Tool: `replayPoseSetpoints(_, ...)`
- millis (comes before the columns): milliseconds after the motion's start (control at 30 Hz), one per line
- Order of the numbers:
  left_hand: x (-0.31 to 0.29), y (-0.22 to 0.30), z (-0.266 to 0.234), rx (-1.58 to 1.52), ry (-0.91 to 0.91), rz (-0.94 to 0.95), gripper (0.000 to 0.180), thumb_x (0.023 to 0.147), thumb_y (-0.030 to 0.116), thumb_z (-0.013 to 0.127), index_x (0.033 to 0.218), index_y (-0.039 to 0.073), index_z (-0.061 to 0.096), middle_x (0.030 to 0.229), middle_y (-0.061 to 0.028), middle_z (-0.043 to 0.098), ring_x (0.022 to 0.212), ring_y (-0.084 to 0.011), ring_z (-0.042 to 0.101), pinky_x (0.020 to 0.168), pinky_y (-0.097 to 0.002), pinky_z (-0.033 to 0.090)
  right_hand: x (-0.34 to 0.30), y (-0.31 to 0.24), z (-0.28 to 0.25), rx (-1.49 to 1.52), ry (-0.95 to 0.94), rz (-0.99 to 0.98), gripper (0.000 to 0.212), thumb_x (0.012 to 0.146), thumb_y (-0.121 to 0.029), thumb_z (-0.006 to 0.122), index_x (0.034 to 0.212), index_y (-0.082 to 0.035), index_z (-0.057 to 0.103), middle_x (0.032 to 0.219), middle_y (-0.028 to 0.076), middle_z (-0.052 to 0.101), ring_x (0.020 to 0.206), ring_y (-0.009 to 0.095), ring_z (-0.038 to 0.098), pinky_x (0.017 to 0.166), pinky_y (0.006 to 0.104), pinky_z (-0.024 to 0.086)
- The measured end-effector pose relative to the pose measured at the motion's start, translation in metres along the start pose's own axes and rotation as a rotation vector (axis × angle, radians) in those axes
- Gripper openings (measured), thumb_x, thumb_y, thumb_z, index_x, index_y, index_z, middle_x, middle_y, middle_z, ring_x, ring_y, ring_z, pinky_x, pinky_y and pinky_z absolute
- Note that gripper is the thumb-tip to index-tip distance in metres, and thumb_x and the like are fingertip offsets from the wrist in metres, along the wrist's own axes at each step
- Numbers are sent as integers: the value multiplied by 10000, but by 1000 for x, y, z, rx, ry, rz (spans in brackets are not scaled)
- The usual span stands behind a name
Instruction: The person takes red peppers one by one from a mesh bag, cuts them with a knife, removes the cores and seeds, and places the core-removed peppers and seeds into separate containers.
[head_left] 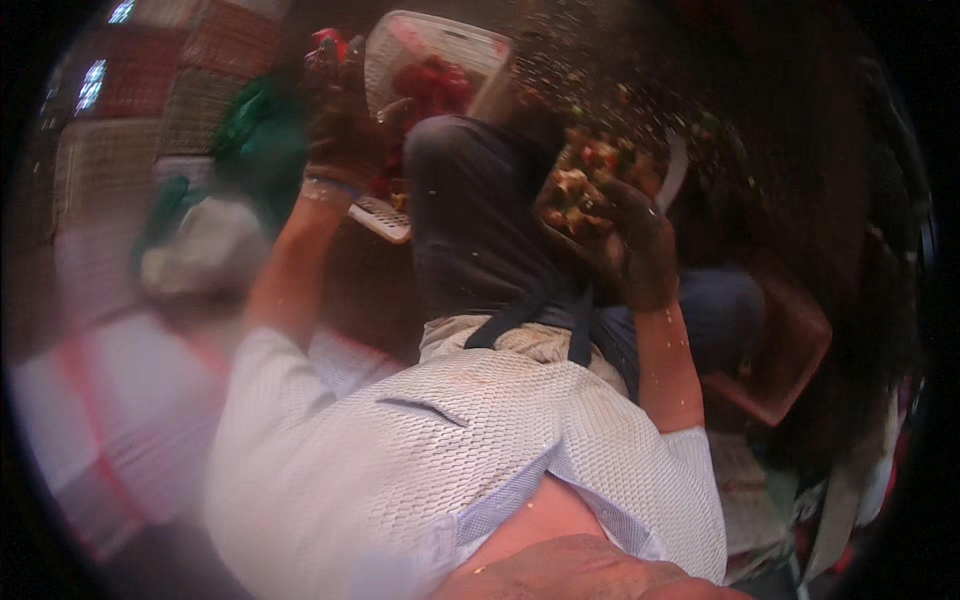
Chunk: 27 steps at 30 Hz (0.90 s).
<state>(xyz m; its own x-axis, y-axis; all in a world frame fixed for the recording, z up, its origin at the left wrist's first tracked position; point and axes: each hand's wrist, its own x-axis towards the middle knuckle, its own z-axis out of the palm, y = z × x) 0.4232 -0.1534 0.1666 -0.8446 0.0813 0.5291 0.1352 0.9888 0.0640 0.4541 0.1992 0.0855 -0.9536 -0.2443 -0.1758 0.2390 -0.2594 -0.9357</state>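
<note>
Reaching upward from a white textured shirt (450,450), both of the person's forearms rise toward a white perforated basket (430,50) that sits at the top of the blurred view. Left hand (340,130): gloved in dark, soiled material, raised just to the left of the basket and below a small red object (325,45); whether its fingers are apart or together cannot be told, since motion blur hides them. Right hand (635,245): also in a dark glove, lower and well to the right of the basket, its fingers (600,225) curled together around a clump of mixed brown, red and green scraps (580,185). Red pieces (430,85) lie inside the basket. A second white slotted piece (385,218) shows below the basket, beside the left wrist. Directly under the basket hangs a dark apron (480,220), its straps knotted over the shirt. A green blurred shape (260,130) lies to the left of the basket, and a reddish-brown crate (790,350) stands far to its lower right. Fine specks are scattered to the right of the basket.
</note>
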Motion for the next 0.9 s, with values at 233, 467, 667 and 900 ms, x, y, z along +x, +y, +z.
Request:
replayPoseSetpoints(233,-71,151,163,-955,-678,-444,706,871,253,765,1465,82,425,1301,-129,629,1144,-221,615,999,-331,478,-26,-19,-9,41,175,18,419,990,-330,566,1261,-12,602,1099,178,688,712,128,623,587,246,484)
replayPoseSetpoints(467,-135,221,255,-193,-661,-393,1134,702,586,767,1558,146,167,1509,-186,386,1405,-355,361,1044,-505,412,-51,-14,-56,382,338,214,341,998,-323,579,1189,-48,645,1008,128,727,453,79,490,418,244,367)
replayPoseSetpoints(667,-98,223,280,-83,-737,-271,748,768,567,675,1357,139,505,1427,-158,442,1227,-312,490,898,-501,469,-44,-12,-60,365,428,259,340,994,-300,572,1196,-33,631,976,144,726,424,90,470,412,240,347)
replayPoseSetpoints(900,-56,246,411,-174,-841,84,592,825,477,629,1294,120,573,1385,-147,494,1209,-306,515,914,-518,457,-15,-10,-61,208,431,634,409,1005,-311,558,1238,25,565,979,198,701,398,109,477,416,247,362)
